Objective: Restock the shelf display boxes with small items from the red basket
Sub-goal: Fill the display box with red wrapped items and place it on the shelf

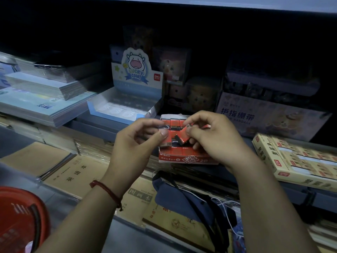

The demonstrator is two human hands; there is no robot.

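While above display box [187,158], left fingers [162,133] pinch eraser [168,140], right fingers [190,132] pinch second eraser [183,137].

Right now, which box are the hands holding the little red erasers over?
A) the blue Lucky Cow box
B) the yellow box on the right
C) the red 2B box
C: the left hand and right hand pinch the erasers directly above the open 2B box, which already holds rows of the same red pieces.
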